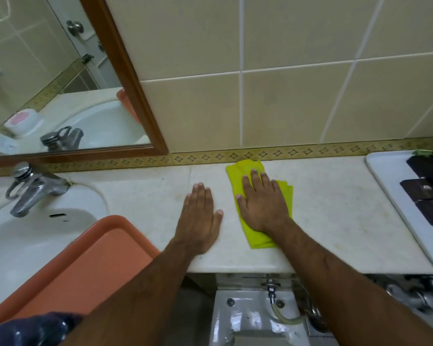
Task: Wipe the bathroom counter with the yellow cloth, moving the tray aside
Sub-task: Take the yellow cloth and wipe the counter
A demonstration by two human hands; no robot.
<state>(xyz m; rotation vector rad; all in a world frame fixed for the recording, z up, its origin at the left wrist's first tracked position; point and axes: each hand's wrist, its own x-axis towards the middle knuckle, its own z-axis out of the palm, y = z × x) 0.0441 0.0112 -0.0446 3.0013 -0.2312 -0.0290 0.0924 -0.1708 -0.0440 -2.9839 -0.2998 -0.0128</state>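
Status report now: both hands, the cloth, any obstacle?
Left hand flat on counter, empty. Right hand pressing yellow cloth. Orange tray over sink. White tray right.

Pale stone counter (140, 196) runs along the tiled wall. Yellow cloth (258, 236) lies flat mid-counter, right hand (261, 206) pressed on it. Left hand (200, 218) flat on bare stone just left of the cloth. White tray (385, 186) well right of the cloth; sink (35, 236) well left.
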